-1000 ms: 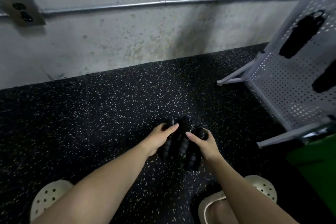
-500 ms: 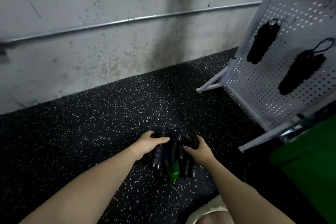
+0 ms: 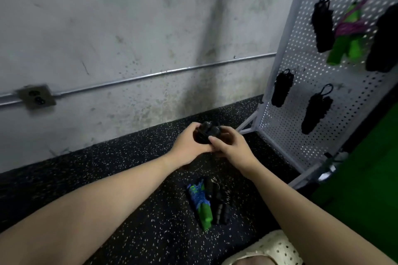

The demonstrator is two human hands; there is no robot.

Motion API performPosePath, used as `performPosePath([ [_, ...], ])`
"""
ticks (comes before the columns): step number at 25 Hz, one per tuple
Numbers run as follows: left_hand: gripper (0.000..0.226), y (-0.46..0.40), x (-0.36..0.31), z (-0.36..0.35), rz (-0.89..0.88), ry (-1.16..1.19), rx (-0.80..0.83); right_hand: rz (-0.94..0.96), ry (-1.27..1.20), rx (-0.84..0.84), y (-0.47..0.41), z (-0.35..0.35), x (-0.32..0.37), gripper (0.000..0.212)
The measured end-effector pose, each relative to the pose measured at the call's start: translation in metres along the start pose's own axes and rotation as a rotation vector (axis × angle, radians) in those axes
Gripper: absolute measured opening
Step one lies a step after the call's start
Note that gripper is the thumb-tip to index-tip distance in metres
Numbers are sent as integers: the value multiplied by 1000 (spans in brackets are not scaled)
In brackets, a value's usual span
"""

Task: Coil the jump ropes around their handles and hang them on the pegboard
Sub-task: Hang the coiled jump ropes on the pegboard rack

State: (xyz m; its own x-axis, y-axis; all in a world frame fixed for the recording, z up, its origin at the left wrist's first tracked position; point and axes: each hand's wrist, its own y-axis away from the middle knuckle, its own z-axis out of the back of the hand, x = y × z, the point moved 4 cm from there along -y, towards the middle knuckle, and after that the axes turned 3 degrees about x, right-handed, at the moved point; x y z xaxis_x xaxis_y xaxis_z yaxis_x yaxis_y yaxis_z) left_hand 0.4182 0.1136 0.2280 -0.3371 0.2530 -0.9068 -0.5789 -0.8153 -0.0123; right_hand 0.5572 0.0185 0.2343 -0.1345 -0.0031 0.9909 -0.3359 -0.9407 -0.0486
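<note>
**Both hands on a black jump rope, raised above the floor**

From my remote seat I saw the left hand (image 3: pixel 189 142) and the right hand (image 3: pixel 231 148) closed together round a black jump rope (image 3: pixel 207 133) — a dark bundle held up in front of me, above the speckled black floor (image 3: pixel 107 178) and near the foot of the pegboard (image 3: pixel 301 84). The left hand's fingers curled over the bundle from its left side; the right hand's thumb and fingers pinched it from the right. How tightly the cord was wound round the handles I could not tell (the bundle was blurred and mostly hidden by fingers).

On the floor below my forearms lay two more bundles, touching each other: a green-handled rope (image 3: pixel 201 204) wrapped in blue cord, and just to its right a black rope on the floor (image 3: pixel 218 204) with ribbed handles.

The white pegboard stood tilted on its frame at the right. Hanging on it were an upper black bundle (image 3: pixel 323 23), a green bundle with purple cord (image 3: pixel 346 36) beside it, a dark bundle at the right edge (image 3: pixel 383 41) — partly cut off — and lower down two more black bundles (image 3: pixel 282 88) (image 3: pixel 315 112).

A metal conduit (image 3: pixel 150 75) ran along the stained grey wall to an outlet box (image 3: pixel 36 97). A pale perforated shoe (image 3: pixel 273 249) showed at the bottom edge.
</note>
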Motion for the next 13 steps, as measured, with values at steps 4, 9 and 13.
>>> performPosePath([
  [4,77,26,-68,33,-170,-3,78,157,-65,8,18,-5,67,43],
  [9,61,68,-139,80,-292,-56,176,224,-54,40,52,-8,132,51],
  [13,19,94,-196,96,-314,-82,62,270,28,60,78,-4,167,56],
])
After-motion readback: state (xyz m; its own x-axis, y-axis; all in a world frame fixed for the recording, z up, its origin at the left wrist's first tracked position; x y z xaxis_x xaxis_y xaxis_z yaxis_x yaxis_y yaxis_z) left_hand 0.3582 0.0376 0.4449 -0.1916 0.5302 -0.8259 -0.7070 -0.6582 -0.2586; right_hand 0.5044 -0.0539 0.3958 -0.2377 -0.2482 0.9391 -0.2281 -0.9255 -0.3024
